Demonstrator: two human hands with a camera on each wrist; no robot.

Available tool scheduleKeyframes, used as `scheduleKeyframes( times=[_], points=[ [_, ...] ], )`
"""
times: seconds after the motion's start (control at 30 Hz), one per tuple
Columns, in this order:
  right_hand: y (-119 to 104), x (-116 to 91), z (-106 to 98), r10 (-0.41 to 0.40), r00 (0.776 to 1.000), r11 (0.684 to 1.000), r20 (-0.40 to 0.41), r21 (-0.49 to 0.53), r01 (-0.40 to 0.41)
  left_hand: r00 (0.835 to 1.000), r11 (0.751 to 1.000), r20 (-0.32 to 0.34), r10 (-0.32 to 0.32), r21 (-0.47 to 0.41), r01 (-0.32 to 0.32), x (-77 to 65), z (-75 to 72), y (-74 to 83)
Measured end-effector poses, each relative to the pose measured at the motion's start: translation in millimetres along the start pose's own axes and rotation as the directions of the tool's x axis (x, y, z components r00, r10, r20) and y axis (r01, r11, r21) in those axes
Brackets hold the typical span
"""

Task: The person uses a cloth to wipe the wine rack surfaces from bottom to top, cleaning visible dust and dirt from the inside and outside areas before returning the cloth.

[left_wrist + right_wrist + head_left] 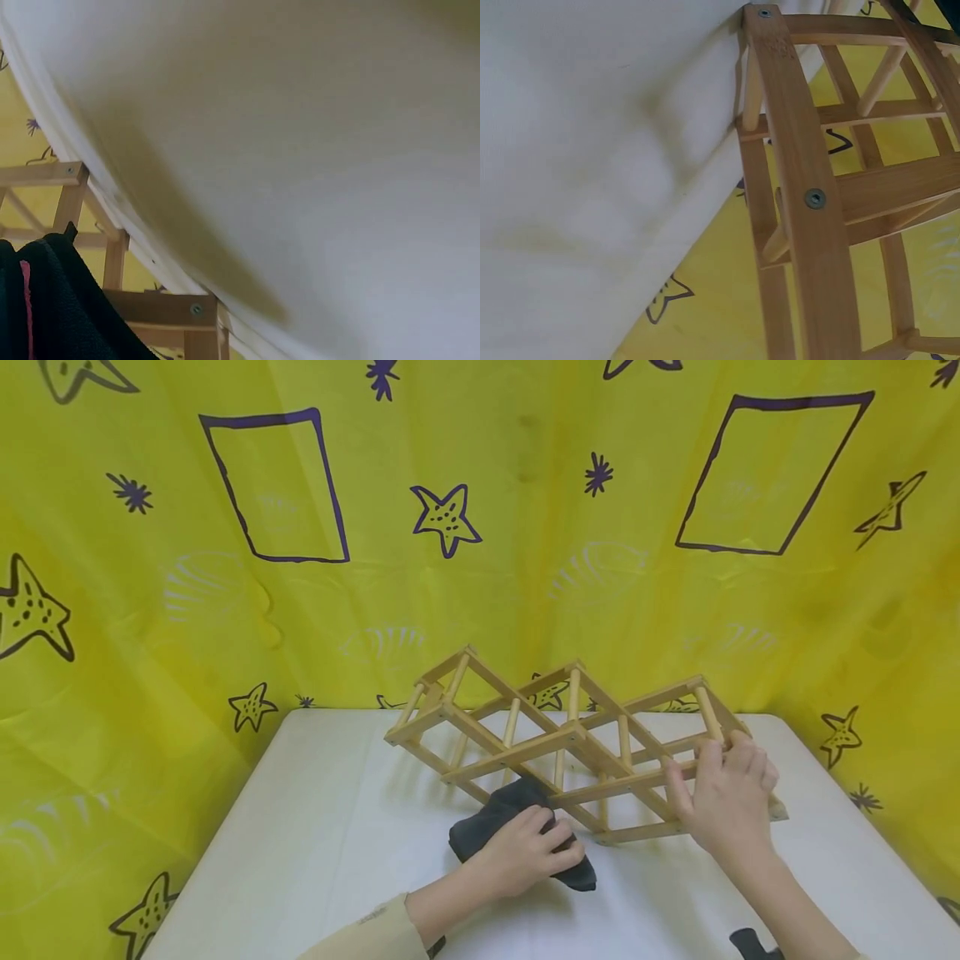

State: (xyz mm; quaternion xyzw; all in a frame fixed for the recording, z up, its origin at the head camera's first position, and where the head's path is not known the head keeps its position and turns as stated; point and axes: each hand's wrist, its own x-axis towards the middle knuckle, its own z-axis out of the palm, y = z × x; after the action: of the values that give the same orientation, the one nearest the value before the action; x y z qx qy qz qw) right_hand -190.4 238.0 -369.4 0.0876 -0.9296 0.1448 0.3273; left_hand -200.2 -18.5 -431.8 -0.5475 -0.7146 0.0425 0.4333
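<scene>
A wooden lattice rack (573,737) of crossed slats and round dowels stands on the white table. My left hand (525,852) grips a dark cloth (480,828) with curled fingers, and the cloth lies against the rack's lower front slats. At the rack's right end, my right hand (727,793) holds the frame, its thumb apart from the other fingers. The left wrist view shows the dark cloth (67,307), with a pink strip, over part of the rack (169,309). A screwed slat of the rack (802,150) fills the right wrist view's middle; neither wrist view shows fingers.
The white table (300,843) spreads around the rack on its left and front. Behind it hangs a yellow curtain (510,593) with starfish drawings, which also closes in both sides. A small dark object (746,943) shows beside the right forearm at the bottom edge.
</scene>
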Motion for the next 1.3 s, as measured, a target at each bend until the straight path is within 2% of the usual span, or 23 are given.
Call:
scheduleKeyframes(
  times=[0.1, 0.2, 0.37, 0.53, 0.73, 0.83, 0.9, 0.97, 1.07, 1.13, 1.2, 1.3],
  points=[
    [-1.0, -1.4, -5.2, 0.005, 0.998, 1.000, 0.057, -0.019, -0.004, 0.999, 0.999, -0.013, -0.048, -0.009, 0.048, -5.4, -12.5, -4.2],
    [-3.6, -2.4, -8.9, -0.001, 0.997, 0.999, 0.073, -0.044, 0.005, 0.995, 0.995, -0.030, -0.096, -0.013, 0.096, -16.0, -15.8, -5.8],
    [-17.3, -5.1, -12.4, -0.001, 0.999, 0.992, 0.033, -0.129, 0.005, 0.984, 0.985, -0.048, -0.171, 0.000, 0.171, -35.9, -17.4, -8.9],
    [-36.7, -7.6, -12.9, -0.016, 0.999, 0.978, -0.039, -0.207, 0.008, 0.967, 0.968, -0.059, -0.249, 0.005, 0.250, -49.0, -26.6, -15.6],
    [-54.5, -12.1, -14.8, -0.146, 0.981, 0.953, -0.125, -0.285, 0.105, 0.949, 0.952, -0.078, -0.305, 0.019, 0.307, -59.4, -35.2, -20.9],
    [-55.8, -13.9, -21.3, -0.162, 0.984, 0.959, -0.080, -0.249, 0.138, 0.943, 0.945, -0.064, -0.325, 0.015, 0.327, -64.3, -37.8, -21.4],
    [-51.9, -13.6, -30.8, -0.144, 0.989, 0.975, 0.015, -0.171, 0.144, 0.939, 0.940, -0.057, -0.339, 0.013, 0.340, -67.5, -39.5, -21.5],
    [-43.0, -11.1, -42.1, -0.145, 0.984, 0.985, 0.101, -0.081, 0.153, 0.936, 0.937, -0.052, -0.348, 0.012, 0.349, -70.3, -41.3, -21.7],
    [-20.0, -2.6, -55.6, -0.234, 0.959, 0.972, 0.160, 0.020, 0.234, 0.933, 0.933, -0.045, -0.358, 0.018, 0.359, -73.8, -44.3, -22.2],
    [-0.2, 6.0, -58.0, -0.348, 0.926, 0.937, 0.145, 0.047, 0.345, 0.931, 0.931, -0.042, -0.363, 0.028, 0.364, -75.5, -46.2, -22.4],
    [20.2, 15.8, -55.1, -0.475, 0.873, 0.880, 0.109, 0.047, 0.473, 0.929, 0.929, -0.041, -0.367, 0.037, 0.369, -76.6, -47.7, -22.5],
    [44.7, 29.6, -43.5, -0.629, 0.776, 0.778, 0.043, 0.047, 0.627, 0.926, 0.925, -0.038, -0.375, 0.045, 0.376, -77.6, -49.2, -22.0]
  ],
)
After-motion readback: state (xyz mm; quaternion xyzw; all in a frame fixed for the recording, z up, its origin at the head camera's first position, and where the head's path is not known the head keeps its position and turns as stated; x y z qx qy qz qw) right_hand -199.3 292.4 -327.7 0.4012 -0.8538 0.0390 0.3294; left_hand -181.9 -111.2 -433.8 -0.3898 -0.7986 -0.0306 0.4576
